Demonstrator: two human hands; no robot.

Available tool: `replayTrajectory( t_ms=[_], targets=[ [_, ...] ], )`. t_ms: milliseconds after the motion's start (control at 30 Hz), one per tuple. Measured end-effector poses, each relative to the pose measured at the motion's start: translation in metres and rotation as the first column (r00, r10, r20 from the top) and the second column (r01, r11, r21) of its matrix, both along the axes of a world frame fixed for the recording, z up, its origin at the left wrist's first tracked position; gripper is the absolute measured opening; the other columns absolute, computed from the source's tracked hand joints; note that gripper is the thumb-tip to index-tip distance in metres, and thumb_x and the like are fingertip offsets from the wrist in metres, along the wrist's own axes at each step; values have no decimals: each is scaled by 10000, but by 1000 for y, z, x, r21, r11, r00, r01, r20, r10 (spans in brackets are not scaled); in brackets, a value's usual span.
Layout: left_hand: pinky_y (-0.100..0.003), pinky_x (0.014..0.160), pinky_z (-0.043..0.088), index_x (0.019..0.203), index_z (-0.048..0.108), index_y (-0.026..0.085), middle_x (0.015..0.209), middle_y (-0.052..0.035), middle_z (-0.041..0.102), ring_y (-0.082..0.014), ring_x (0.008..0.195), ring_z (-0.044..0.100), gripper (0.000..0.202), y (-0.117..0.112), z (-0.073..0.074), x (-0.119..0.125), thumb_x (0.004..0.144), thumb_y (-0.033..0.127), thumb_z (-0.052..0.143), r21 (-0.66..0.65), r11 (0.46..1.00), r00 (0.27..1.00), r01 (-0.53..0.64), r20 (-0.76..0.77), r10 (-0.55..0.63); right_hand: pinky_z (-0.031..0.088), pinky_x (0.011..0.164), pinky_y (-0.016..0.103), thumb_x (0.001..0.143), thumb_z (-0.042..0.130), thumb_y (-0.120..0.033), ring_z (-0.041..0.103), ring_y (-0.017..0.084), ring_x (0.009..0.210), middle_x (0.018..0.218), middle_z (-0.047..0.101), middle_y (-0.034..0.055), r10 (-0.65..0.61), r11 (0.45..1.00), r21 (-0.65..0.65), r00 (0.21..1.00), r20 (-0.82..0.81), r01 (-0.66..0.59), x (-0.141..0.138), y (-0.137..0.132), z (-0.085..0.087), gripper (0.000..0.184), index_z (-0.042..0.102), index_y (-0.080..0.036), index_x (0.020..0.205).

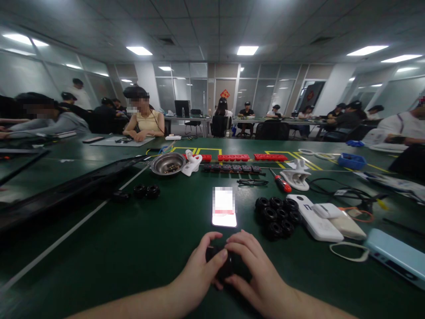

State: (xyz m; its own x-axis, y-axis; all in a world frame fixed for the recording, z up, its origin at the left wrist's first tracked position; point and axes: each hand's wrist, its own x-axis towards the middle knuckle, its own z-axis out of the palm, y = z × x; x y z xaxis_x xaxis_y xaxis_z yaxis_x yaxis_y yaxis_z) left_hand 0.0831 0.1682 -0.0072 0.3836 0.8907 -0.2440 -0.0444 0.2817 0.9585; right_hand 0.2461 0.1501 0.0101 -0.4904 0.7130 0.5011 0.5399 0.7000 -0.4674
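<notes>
One black wheel point(228, 265) is in hand, low over the near edge of the green table point(133, 257), and work on it looks unfinished. The left hand point(195, 272) curls around it from one side, thumb laid across the top; the right hand point(262, 268) cups it from the other, fingers bent and thumb underneath. Neither is spread wide, and both appear to have hold of it, though they cover most of its surface, so what has been done to it cannot be told.

Beyond the right hand sits a cluster of similar wheels point(276, 215), packed touching. A smaller group point(146, 191) stands well apart, on the left. Which group is finished and which waiting (if they are sorted that way at all) does not show. A lit phone point(225, 219) lies just past the fingers. The screwdriver point(283, 183) lies untouched, and the metal bowl point(156, 167) holds small brassy pieces point(171, 168), so any part those play is, at most, not in hand now.
</notes>
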Motion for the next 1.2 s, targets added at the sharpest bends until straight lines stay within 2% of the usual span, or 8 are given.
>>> replayTrajectory(
  t_ms=[100, 233, 500, 700, 833, 933, 1100, 1200],
  targets=[
    [-210, 392, 397, 1032, 335, 176, 629, 30, 512, -91, 413, 501, 486, 0, 1, 0, 682, 461, 514, 5, 999, 999, 32, -3, -32, 351, 922, 415, 734, 574, -215, 435, 246, 1053, 1101, 482, 99, 1, 1000, 16, 1000, 23, -2, 0, -2, 0, 380, 438, -189, 1087],
    [-214, 473, 441, 1035, 352, 197, 816, 2, 476, -129, 633, 551, 531, -4, 11, -2, 610, 399, 598, 19, 999, 999, -40, 12, 40, 372, 872, 447, 676, 640, -403, 450, 268, 999, 1055, 502, 103, -72, 992, -99, 997, 6, 73, 0, -1, 0, 453, 478, -174, 1031],
    [-260, 464, 467, 1087, 312, 185, 801, -9, 480, -128, 542, 574, 539, -2, 11, -1, 680, 460, 534, 16, 1000, 996, 23, -89, -21, 367, 889, 400, 739, 577, -190, 440, 220, 1005, 1061, 498, 82, 14, 999, -37, 999, -29, -15, 0, -4, -2, 326, 462, -183, 1043],
    [-229, 489, 459, 1079, 330, 197, 842, -8, 478, -120, 611, 555, 558, -7, 21, -2, 630, 383, 601, 69, 998, 996, -5, -88, 11, 342, 897, 466, 664, 653, -419, 446, 259, 1006, 1050, 509, 96, -90, 992, -86, 996, 6, 90, 1, -2, 0, 447, 498, -174, 1004],
    [-248, 498, 475, 1095, 309, 202, 859, -12, 476, -118, 592, 574, 550, -6, 18, -2, 654, 393, 576, 47, 999, 996, 7, -88, -3, 399, 846, 395, 723, 623, -303, 456, 223, 979, 1032, 510, 85, -36, 996, -80, 999, -24, 34, 1, 0, -3, 341, 494, -179, 1013],
    [-244, 442, 447, 1070, 316, 168, 678, 15, 519, -118, 470, 564, 495, -3, 14, -1, 694, 422, 514, 19, 998, 993, 60, -106, -57, 381, 871, 385, 754, 556, -186, 438, 209, 1002, 1064, 489, 90, 17, 1000, -23, 999, -37, -18, -1, -2, -4, 310, 459, -175, 1048],
    [-218, 445, 441, 1052, 354, 201, 744, 29, 500, -75, 476, 524, 466, -4, 16, -3, 667, 360, 562, 50, 998, 996, 26, -86, -22, 372, 862, 414, 696, 635, -332, 446, 234, 973, 1043, 502, 98, -39, 994, -102, 999, 22, 41, -1, -3, 1, 435, 461, -149, 1049],
    [-223, 479, 469, 1084, 347, 205, 849, 11, 443, -89, 572, 548, 525, -5, 18, -4, 640, 323, 602, 67, 998, 997, -4, -71, 9, 399, 806, 396, 735, 604, -350, 481, 216, 880, 928, 546, 74, -76, 983, -161, 996, 54, 83, 0, 0, 2, 316, 511, -148, 960]
  ],
)
